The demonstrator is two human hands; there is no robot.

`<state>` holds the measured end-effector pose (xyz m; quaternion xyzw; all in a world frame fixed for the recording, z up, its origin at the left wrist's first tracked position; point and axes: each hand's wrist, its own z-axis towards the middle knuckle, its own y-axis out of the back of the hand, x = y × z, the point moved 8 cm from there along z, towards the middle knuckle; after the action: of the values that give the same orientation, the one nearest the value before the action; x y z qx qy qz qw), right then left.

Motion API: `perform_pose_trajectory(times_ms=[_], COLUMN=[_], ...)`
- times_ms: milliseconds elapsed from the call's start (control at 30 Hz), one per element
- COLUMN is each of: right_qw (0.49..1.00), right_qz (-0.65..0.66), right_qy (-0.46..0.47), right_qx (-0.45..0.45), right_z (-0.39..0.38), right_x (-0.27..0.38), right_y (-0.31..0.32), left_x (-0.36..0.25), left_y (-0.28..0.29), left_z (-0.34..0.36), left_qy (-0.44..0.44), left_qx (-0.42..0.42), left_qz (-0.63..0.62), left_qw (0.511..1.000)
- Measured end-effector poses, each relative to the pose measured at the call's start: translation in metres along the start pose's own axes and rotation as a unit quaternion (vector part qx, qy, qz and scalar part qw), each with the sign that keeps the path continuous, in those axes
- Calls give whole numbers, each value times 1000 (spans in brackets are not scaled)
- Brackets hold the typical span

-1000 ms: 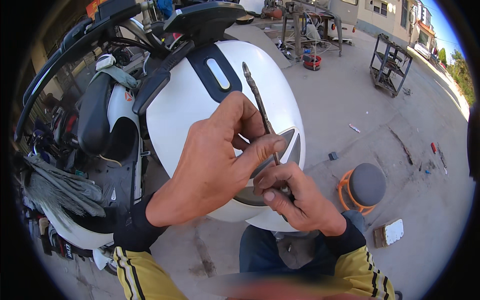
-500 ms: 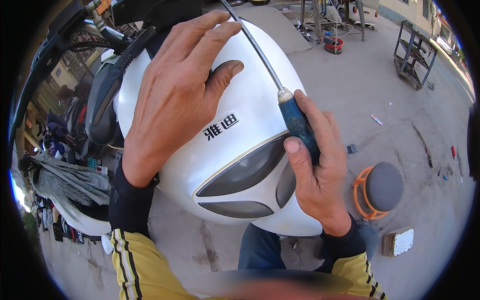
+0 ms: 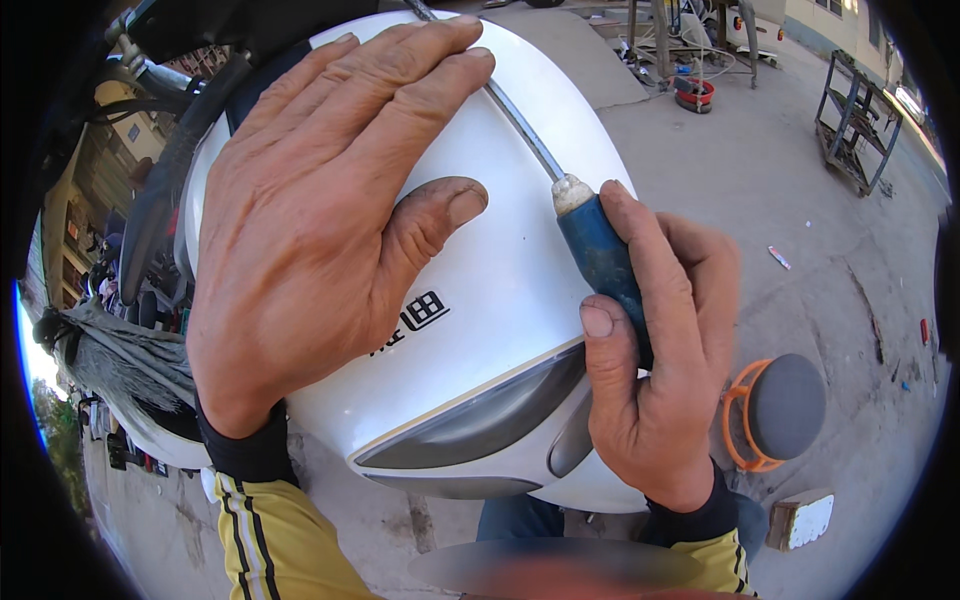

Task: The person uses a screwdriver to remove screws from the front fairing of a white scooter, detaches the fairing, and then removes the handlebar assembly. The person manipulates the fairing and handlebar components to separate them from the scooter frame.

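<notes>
My right hand [image 3: 665, 350] is closed round the blue handle of a screwdriver [image 3: 603, 262], with its thumb along the near side. The long metal shaft slants up and to the left across a glossy white scooter front panel [image 3: 500, 260]. My left hand [image 3: 310, 215] lies flat over the panel's left part, fingers stretched out and thumb apart. Its fingertips reach the shaft, and they hide part of it. The screwdriver's tip is out of sight at the top edge. Dark grey lens-shaped inserts [image 3: 480, 425] sit low on the panel, below a dark raised emblem [image 3: 425, 310].
Black handlebar parts [image 3: 190, 50] stand at the upper left, with a grey-draped scooter [image 3: 125, 350] below. On the right are an orange-framed stool [image 3: 787, 407], a white-faced block [image 3: 803, 520] and a metal rack [image 3: 857, 125]. Behind is a red basin [image 3: 694, 95].
The panel and my hands look larger and closer. My left hand sits further left and lower in view, covering part of the emblem. My right hand still grips the screwdriver, a little lower.
</notes>
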<state>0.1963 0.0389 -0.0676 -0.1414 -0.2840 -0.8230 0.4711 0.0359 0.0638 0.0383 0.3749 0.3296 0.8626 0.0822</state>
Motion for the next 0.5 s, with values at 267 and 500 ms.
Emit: perform_pose_trajectory(times_ms=[267, 500], right_qw=[995, 993], right_qz=[78, 101], right_qy=[-21, -47], right_qx=[-50, -45], right_z=[0, 0], right_x=[-21, -22], right_y=[-9, -5], left_x=[8, 17], left_y=[-7, -16], left_z=[-3, -17], left_qy=[-172, -164], left_qx=[-82, -85], left_qz=[89, 87], left_qw=[978, 979])
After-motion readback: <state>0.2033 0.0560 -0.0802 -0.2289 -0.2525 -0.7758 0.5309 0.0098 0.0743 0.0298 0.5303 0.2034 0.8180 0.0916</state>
